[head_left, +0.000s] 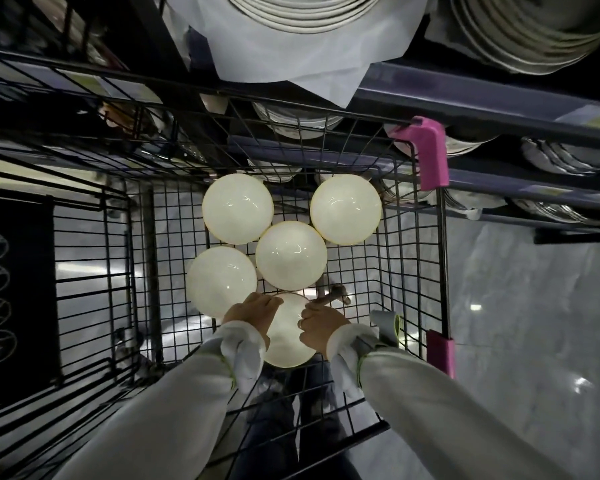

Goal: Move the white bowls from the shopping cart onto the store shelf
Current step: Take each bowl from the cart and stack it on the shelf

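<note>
Gripping nearest white bowl (288, 336) between both hands (284, 322).

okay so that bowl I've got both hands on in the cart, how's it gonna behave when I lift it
The nearest bowl looks rigid and glossy, so it may be slippery under your left hand and right hand. It appears ceramic or glass, so probably breakable. Lift straight up; the neighbouring bowl sits very close.

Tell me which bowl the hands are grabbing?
Look inside the black wire shopping cart, where five white bowls sit. It is the nearest bowl, closest to the person. Only this one has the left hand and right hand gripping its rim.
</note>
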{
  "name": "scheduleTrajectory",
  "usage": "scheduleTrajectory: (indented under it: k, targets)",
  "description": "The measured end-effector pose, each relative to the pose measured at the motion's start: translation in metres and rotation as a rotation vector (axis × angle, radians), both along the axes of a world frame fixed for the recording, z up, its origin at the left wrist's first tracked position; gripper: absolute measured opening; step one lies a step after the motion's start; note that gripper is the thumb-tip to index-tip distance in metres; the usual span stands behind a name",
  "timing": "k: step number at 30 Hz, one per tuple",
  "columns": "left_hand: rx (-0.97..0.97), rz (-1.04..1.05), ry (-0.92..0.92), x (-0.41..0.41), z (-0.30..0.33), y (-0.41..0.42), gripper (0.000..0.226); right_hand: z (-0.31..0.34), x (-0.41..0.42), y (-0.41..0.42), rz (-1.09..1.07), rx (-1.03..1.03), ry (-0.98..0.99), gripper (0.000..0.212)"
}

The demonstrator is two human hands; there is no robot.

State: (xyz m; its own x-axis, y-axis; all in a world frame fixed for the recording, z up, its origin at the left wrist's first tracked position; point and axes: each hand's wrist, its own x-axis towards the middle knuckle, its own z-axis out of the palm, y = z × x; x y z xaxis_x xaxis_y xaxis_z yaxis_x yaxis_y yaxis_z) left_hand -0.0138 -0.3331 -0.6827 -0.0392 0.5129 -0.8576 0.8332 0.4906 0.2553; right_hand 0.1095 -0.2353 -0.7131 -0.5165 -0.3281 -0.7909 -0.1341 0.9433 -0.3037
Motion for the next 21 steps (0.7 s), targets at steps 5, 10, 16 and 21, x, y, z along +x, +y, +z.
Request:
scheduleTrajectory:
  k: [5, 10, 16, 21]
  targets:
    - [0.019, -0.027, 0.010, -0.003, -0.004, 0.000, 0.077, -0.012, 0.005, -0.008, 0.034, 0.109, -0.050, 0.035]
    - [0.056, -0.075, 0.022, -0.002, -0.007, -0.001, 0.078, -0.018, 0.003, -0.012, -0.259, 0.031, -0.190, 0.036]
    - [0.051, -0.191, -0.015, 0.000, -0.005, -0.003, 0.072, 0.012, -0.008, -0.019, -0.407, -0.097, -0.185, 0.033]
    - [-0.005, -0.202, -0.098, -0.001, 0.002, 0.001, 0.050, 0.015, -0.003, -0.016, -0.339, -0.101, -0.175, 0.028]
